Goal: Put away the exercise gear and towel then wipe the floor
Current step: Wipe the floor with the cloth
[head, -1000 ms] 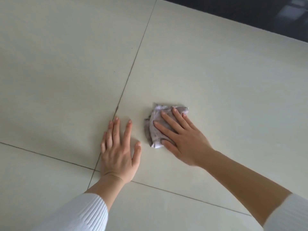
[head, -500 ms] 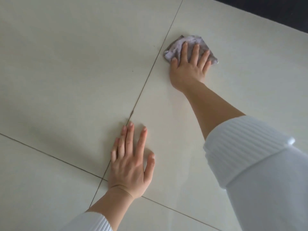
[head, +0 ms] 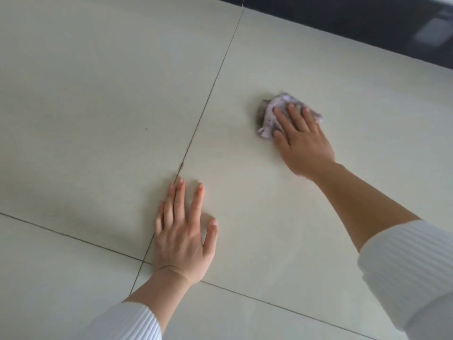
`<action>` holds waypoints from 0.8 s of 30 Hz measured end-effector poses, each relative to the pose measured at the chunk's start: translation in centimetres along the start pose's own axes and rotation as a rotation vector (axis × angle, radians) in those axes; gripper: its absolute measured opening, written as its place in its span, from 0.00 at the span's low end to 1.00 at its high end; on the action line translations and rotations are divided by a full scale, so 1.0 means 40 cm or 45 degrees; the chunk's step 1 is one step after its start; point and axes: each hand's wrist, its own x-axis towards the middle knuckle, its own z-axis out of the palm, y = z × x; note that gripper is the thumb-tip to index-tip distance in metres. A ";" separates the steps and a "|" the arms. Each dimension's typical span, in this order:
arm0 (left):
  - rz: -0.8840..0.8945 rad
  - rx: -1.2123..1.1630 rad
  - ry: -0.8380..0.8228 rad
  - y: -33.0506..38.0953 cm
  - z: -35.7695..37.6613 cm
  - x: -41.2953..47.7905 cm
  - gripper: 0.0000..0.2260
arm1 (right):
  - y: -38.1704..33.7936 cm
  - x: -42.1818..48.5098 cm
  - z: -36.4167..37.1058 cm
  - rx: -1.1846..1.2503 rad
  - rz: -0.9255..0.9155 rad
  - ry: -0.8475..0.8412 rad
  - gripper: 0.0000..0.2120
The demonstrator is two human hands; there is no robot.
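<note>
Now the crumpled cloth (head: 270, 114) lies on the tiled floor (head: 98, 94), well right of the grout line (head: 213, 87) it nearly touched before, pressed under the straight fingers of the right hand (head: 302, 141); the left hand (head: 182, 233) stays spread flat across that line.

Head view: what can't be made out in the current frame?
Cloth: its middle is hidden under the right hand; wet or dry, cannot tell.
Floor below the left hand: covered by the palm.
Dark band at the top: blurred, cut off by the frame edge.
Exercise gear: none in frame, so put away or not cannot be told.
</note>
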 end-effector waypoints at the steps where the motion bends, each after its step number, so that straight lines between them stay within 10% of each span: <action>1: 0.000 -0.004 0.009 -0.001 0.001 0.000 0.29 | 0.025 -0.016 -0.001 0.054 0.171 0.020 0.25; 6: 0.006 -0.030 0.023 0.001 0.009 -0.002 0.29 | -0.023 -0.160 0.051 0.248 0.597 0.142 0.26; 21: 0.376 0.038 -0.214 -0.195 -0.075 0.024 0.34 | -0.204 -0.689 0.212 -0.144 -0.769 -0.141 0.24; 24: 0.018 0.030 -0.302 -0.302 -0.099 0.014 0.42 | -0.095 -0.613 0.182 -0.183 -0.471 -0.076 0.27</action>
